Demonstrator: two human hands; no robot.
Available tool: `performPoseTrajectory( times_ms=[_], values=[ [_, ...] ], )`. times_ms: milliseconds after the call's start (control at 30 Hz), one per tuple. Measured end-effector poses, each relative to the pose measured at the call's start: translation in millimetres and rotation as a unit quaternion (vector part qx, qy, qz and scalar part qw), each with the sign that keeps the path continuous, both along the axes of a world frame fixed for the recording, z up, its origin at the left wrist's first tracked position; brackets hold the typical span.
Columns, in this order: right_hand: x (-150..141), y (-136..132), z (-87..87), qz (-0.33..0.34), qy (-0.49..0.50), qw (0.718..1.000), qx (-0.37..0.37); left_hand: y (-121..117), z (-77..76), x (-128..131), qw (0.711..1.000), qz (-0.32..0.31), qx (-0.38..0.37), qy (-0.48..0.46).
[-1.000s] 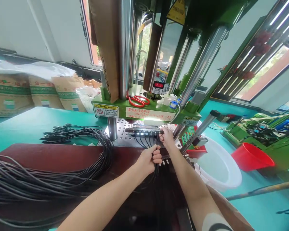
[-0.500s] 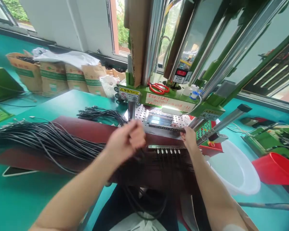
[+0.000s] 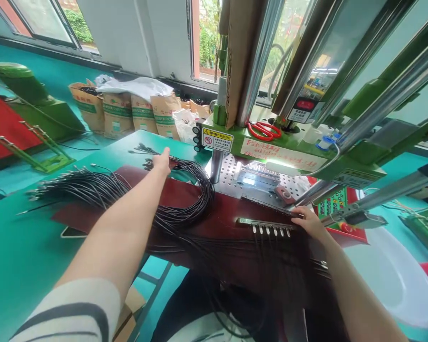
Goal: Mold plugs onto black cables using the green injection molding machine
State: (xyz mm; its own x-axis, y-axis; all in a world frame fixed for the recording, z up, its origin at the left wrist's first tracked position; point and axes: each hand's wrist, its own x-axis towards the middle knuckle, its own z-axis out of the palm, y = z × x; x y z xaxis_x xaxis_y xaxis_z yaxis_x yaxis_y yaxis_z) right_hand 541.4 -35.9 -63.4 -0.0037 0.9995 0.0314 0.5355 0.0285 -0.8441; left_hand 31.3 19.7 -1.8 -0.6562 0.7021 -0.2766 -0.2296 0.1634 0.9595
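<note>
Left hand (image 3: 161, 163) at the looped black cables (image 3: 199, 204); right hand (image 3: 308, 222) pinching the dark slotted bar (image 3: 266, 204).
The left reaches over the cable ends towards the green bench's (image 3: 17, 247) far edge; its fingers are hidden behind the hand, so whether it grips anything cannot be told. The right's grip is narrow, on the bar's right end, at the far edge of the dark red board (image 3: 180, 191). Nearer, a connector strip (image 3: 248, 222) lies on the board, its cables fading into shadow. The green press (image 3: 235, 134) is cut off above.
</note>
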Motion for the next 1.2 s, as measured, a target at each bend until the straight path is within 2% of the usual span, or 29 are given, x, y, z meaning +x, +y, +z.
performPoseTrajectory(
  times_ms=[100,167,233,333,400,467,500,567,633,700,800,900,967,1033,1067,1133,1200],
  values=[
    [2.8,-2.9,-2.7,0.034,-0.132,0.988,0.074,-9.6,-5.5,-16.4,0.994,-0.071,-0.077,0.021],
    [2.1,-12.0,1.6,0.055,-0.217,0.966,0.130,-17.6,-1.3,-27.4,0.984,-0.123,-0.121,0.043],
    [-1.0,-25.0,8.3,0.107,-0.282,0.941,0.156,-25.1,5.9,-30.4,0.969,-0.175,-0.157,0.073],
    [-10.9,-44.6,16.6,0.211,-0.345,0.904,0.139,-38.9,17.5,-7.2,0.945,-0.248,-0.153,0.147],
    [-20.2,-52.6,20.7,0.241,-0.393,0.878,0.130,-56.2,23.1,27.8,0.919,-0.319,-0.086,0.216],
    [-29.5,-54.7,26.5,0.247,-0.443,0.855,0.107,-82.7,24.9,71.6,0.858,-0.443,-0.017,0.259],
    [-33.6,-54.0,30.6,0.251,-0.461,0.846,0.091,-98.4,23.8,94.1,0.814,-0.516,-0.015,0.266],
    [-40.2,-50.6,40.9,0.269,-0.473,0.837,0.045,-130.2,17.7,135.6,0.705,-0.655,0.007,0.273],
    [-44.8,-47.0,51.7,0.287,-0.468,0.836,-0.007,-156.2,7.9,168.4,0.633,-0.716,0.026,0.291],
    [-47.5,-44.2,60.4,0.280,-0.463,0.840,-0.041,-171.7,-2.4,190.2,0.607,-0.734,0.036,0.304],
    [-48.3,-40.2,68.4,0.224,-0.459,0.858,-0.053,-176.0,-15.2,204.9,0.619,-0.726,0.035,0.298],
    [-46.7,-32.7,76.8,0.156,-0.440,0.883,-0.048,-167.2,-26.5,209.7,0.662,-0.704,0.026,0.257],
    [-45.3,-24.2,85.0,0.124,-0.416,0.900,-0.034,-160.0,-33.1,214.7,0.717,-0.676,0.016,0.170],
    [-45.1,-12.0,93.8,0.102,-0.387,0.916,-0.018,-153.7,-37.0,224.0,0.770,-0.637,-0.004,0.021],
    [-45.7,-4.6,97.5,0.095,-0.372,0.923,-0.011,-150.8,-37.6,230.1,0.784,-0.617,-0.018,-0.063],
    [-48.7,12.2,102.0,0.083,-0.343,0.936,-0.006,-144.5,-36.7,244.0,0.779,-0.589,-0.053,-0.209],
    [-54.0,30.6,101.3,0.069,-0.313,0.947,-0.009,-135.8,-34.9,257.2,0.757,-0.579,-0.078,-0.293]
  ],
)
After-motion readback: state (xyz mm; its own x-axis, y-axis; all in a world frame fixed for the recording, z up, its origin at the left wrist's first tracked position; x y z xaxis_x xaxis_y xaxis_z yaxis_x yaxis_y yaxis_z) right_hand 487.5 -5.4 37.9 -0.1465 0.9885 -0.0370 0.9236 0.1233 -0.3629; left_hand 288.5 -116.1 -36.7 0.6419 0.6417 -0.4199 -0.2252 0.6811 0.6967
